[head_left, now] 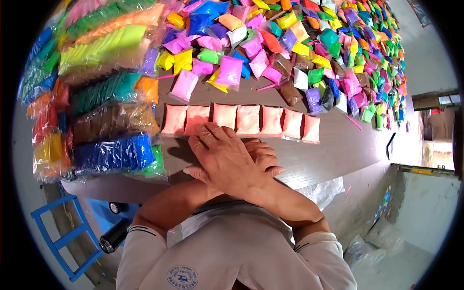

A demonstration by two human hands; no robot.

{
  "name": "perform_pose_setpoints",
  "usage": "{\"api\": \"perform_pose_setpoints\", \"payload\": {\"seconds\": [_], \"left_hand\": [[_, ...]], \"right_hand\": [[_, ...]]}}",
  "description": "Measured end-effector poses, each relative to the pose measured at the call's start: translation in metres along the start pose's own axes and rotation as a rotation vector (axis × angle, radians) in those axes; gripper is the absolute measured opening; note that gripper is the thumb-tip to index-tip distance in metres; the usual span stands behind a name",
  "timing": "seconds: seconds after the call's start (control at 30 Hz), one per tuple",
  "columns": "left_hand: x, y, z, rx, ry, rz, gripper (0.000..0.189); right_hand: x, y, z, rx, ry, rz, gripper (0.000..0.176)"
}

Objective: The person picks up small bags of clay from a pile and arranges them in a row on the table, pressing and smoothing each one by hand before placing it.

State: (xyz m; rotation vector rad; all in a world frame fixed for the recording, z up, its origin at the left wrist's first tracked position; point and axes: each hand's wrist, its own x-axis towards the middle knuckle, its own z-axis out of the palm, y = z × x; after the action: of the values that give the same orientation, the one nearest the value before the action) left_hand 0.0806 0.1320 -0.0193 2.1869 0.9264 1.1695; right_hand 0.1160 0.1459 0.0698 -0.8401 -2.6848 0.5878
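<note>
Several coral-pink packets of soft clay-like material (248, 119) in clear wrap lie in a row on the brown table. My forearms cross in front of them. My right hand (217, 152) reaches over to the left, palm down and fingers stretched out, its fingertips at the lower edge of the second packet (197, 117) from the left. Under and beside it, my left hand (262, 155) points right with its fingers curled in, just below the middle packets. I see nothing in it, though the right hand and wrist cover part of it.
Stacked clear bags of sorted packets (113, 154) line the table's left side. A large loose heap of multicoloured packets (309, 48) covers the back and right. The brown tabletop (333, 150) shows at right. Below left are a black bottle (114, 236) and a blue metal frame (67, 237).
</note>
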Motion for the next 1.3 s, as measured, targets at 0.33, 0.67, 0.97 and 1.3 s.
{"api": "perform_pose_setpoints", "payload": {"seconds": [0.33,0.67,0.97,1.3], "left_hand": [[0.016,0.015,-0.018,0.051,-0.117,-0.108,0.026],[0.021,0.020,-0.021,0.027,-0.267,-0.263,0.020],[0.022,0.017,-0.020,0.116,-0.266,-0.108,0.018],[0.030,0.024,-0.021,0.069,-0.239,-0.097,0.024]], "right_hand": [[-0.041,0.019,-0.021,-0.101,0.159,0.234,0.061],[-0.090,0.061,-0.046,-0.086,0.479,0.440,0.043],[-0.109,0.069,-0.046,-0.063,0.547,0.477,0.041],[-0.142,0.100,-0.047,-0.099,0.646,0.525,0.024]]}}
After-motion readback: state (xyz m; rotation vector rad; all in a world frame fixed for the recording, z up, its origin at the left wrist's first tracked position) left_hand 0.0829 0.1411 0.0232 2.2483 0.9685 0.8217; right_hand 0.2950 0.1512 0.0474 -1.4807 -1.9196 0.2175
